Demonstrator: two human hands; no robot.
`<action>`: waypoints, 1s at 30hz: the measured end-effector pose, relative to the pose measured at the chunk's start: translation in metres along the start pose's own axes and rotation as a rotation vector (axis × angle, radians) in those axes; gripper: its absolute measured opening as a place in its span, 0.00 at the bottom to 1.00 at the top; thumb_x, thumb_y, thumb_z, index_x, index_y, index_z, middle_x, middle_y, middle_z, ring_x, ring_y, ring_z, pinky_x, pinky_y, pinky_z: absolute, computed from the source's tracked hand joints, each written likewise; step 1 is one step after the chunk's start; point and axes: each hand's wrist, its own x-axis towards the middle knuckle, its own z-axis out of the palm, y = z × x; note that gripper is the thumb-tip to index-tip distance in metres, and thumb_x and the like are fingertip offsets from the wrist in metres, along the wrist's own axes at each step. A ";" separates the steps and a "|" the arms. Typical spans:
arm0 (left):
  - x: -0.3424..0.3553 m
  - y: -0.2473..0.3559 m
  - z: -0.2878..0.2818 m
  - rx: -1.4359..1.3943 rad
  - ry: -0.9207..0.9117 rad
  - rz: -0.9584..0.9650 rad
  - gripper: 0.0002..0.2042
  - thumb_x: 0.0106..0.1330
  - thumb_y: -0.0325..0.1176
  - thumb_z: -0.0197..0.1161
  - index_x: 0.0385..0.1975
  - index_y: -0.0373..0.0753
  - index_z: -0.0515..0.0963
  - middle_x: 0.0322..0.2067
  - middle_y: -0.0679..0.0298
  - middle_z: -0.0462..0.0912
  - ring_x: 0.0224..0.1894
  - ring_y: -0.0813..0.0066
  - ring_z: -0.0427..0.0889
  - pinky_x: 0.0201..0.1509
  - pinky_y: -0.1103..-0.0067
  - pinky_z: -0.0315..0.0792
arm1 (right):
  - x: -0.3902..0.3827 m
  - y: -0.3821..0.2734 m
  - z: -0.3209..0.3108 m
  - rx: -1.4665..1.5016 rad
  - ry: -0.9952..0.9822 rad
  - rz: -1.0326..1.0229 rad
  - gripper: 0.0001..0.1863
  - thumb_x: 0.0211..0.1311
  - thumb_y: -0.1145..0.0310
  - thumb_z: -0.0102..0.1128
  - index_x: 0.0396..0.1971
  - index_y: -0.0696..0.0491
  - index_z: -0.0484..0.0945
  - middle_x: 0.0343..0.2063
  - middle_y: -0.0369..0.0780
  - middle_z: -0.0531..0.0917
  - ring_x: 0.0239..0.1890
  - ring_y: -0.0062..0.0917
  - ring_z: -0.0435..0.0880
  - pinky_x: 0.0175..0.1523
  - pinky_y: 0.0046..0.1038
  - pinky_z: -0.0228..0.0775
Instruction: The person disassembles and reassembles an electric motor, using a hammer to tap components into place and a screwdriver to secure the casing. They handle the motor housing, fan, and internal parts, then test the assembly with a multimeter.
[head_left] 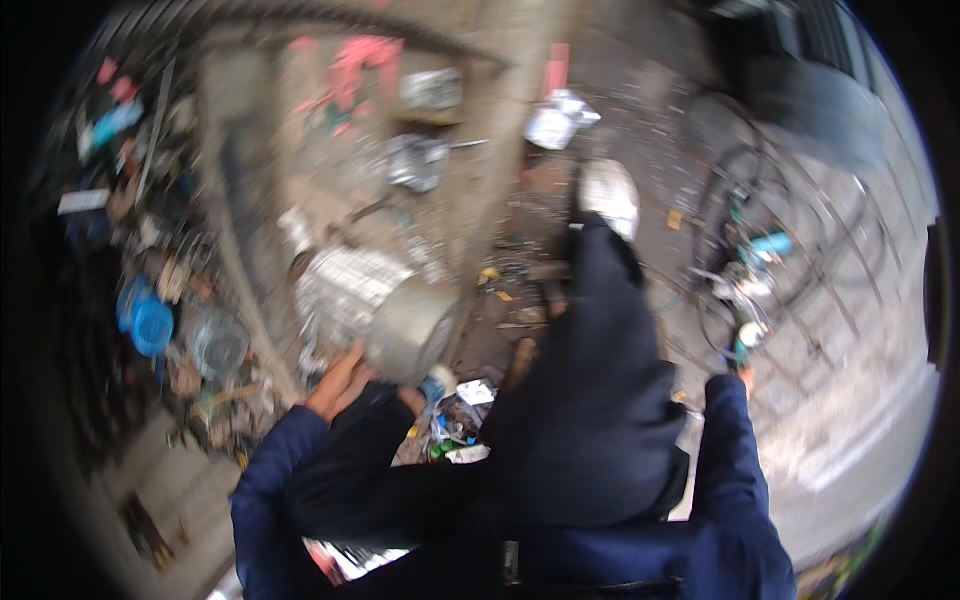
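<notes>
A cluttered outdoor work yard is seen from above, blurred by motion: a dusty concrete ground [620,130] is strewn with scraps, foil-like wrappers and small parts, and a bicycle [745,250] stands on the pavement well off to the right of the hands.

The left hand [335,385] is laid flat, fingers spread, against the near lower side of a grey ribbed electric motor [375,305]. The motor lies tilted on its side, its round end cap turned towards the viewer, and appears to be steadied or braced by that open palm rather than gripped; a heavy rounded body of this kind would be judged likely to roll if left unsupported.

The right hand [745,378] is barely seen beyond the cuff of the blue sleeve [730,470], well apart from the motor; whether it is spread or closed cannot be told.

A dark trouser leg [590,400] ending in a pale shoe [610,195] is stretched forward between the two hands. Beyond the left hand, to its left, a blue round lid [148,322] lies among heaped junk.
</notes>
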 end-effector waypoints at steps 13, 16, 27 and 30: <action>-0.005 0.001 0.042 -0.051 0.026 0.086 0.29 0.75 0.50 0.66 0.67 0.36 0.71 0.61 0.62 0.79 0.61 0.70 0.79 0.65 0.70 0.72 | -0.108 -0.338 0.020 -0.215 -0.392 -0.604 0.18 0.75 0.67 0.58 0.59 0.60 0.74 0.36 0.36 0.81 0.30 0.18 0.76 0.32 0.22 0.70; -0.006 -0.001 0.042 -0.055 0.000 0.118 0.30 0.75 0.51 0.66 0.67 0.35 0.72 0.61 0.64 0.79 0.61 0.71 0.79 0.62 0.73 0.74 | -0.240 -0.485 0.098 -0.254 -0.867 -0.947 0.25 0.76 0.75 0.56 0.70 0.60 0.69 0.40 0.32 0.78 0.33 0.12 0.71 0.36 0.15 0.62; 0.014 -0.020 0.052 -0.259 -0.018 0.346 0.31 0.69 0.48 0.74 0.64 0.36 0.73 0.58 0.61 0.81 0.59 0.65 0.81 0.62 0.65 0.76 | -0.593 -0.592 0.273 -1.027 -1.297 -2.110 0.22 0.52 0.81 0.69 0.49 0.56 0.81 0.37 0.46 0.77 0.42 0.45 0.81 0.47 0.40 0.78; 0.016 -0.029 0.052 -0.264 0.079 0.370 0.37 0.67 0.48 0.76 0.67 0.32 0.65 0.63 0.55 0.76 0.65 0.64 0.75 0.67 0.62 0.71 | -0.614 -0.567 0.296 -0.680 -1.498 -1.498 0.19 0.60 0.83 0.67 0.51 0.59 0.78 0.45 0.41 0.86 0.42 0.29 0.85 0.50 0.33 0.79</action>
